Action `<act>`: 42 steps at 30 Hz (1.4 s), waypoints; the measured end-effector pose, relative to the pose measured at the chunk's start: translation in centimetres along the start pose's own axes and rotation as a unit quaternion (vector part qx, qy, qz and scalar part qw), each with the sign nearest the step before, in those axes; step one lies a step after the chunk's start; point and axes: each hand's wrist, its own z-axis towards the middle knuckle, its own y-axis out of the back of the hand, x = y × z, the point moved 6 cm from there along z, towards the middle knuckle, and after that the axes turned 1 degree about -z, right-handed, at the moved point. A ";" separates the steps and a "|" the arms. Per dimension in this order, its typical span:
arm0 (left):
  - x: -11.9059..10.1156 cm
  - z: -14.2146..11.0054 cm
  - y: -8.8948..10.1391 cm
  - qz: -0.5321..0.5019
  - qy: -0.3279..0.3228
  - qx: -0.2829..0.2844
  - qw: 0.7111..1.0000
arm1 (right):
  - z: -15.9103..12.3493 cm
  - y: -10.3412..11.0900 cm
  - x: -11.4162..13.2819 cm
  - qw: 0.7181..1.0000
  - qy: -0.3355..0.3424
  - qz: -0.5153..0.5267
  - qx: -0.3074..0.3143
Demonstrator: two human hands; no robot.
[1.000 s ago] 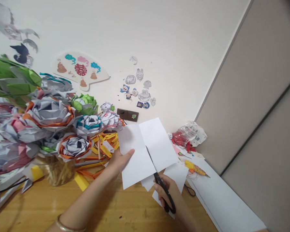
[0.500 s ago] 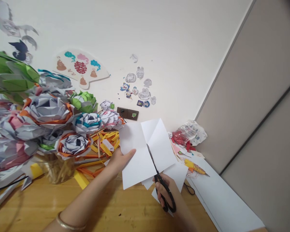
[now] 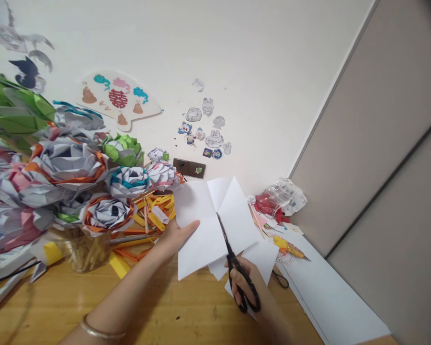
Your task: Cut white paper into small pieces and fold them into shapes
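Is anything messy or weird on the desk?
Yes, the loose yellow and orange strips beside the paper flowers look messy because they lie jumbled every which way. The white paper is split partway, but that's not odd: the right hand has the scissors in the cut.

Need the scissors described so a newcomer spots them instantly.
Above the brown wooden table, find the creased white paper sheet in the left hand. At its near edge, the right hand grips long black scissors, tip pointing forward. Against that sheet and the loose white sheets beneath it, they stand out: dark, slim and pointed.
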 end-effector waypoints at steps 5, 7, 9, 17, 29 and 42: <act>0.5 0.2 -0.5 0.005 -0.008 0.024 1.000 | -0.2 0.0 0.1 0.998 0.009 0.059 0.027; 0.7 0.2 -0.6 0.006 -0.007 0.027 1.000 | -0.2 0.0 0.0 0.997 0.022 0.061 0.033; 0.7 0.3 -0.7 0.005 -0.008 0.031 0.999 | 0.0 0.2 -0.3 0.998 0.018 0.049 0.022; 0.9 -0.1 -1.2 -0.062 0.044 0.039 0.996 | 0.7 1.1 -1.3 0.995 -0.021 -0.081 -0.059; 0.5 0.5 -0.4 -0.020 -0.037 0.000 0.999 | -0.9 0.8 1.0 0.994 -0.053 0.049 0.077; -0.3 -0.9 -0.8 -0.128 0.042 0.093 0.986 | -1.6 1.5 0.4 0.960 -0.106 0.155 0.210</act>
